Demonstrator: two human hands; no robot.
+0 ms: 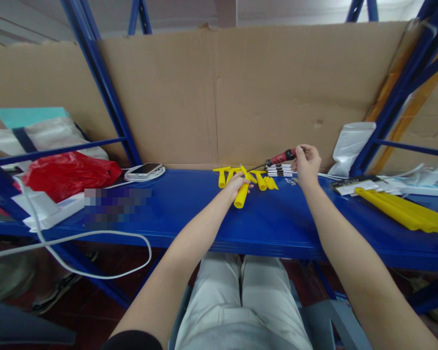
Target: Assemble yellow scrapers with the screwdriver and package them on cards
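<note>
Yellow plastic-looking tube (241, 197), centre of the frame, gripped by the left hand (235, 183), its fingers closed around the piece and its open end tilted toward the lower edge. The right hand (308, 165), right of centre, pinches the rear of a red-handled tool (280, 158), whose thin shaft slants down and left toward the upper part of the tube; whether the tip touches cannot be told. The posture suggests a stage of working the tool against a steadied part; any move from this pose would call for a firm left hold and a shaft kept in line. Beside the left hand, on the blue tabletop (277, 221), lie yellow T-shaped pieces (222, 178), small pointed yellow pieces (271, 183) and a white stack (279, 170); long yellow pieces (405, 210) lie at the right.
</note>
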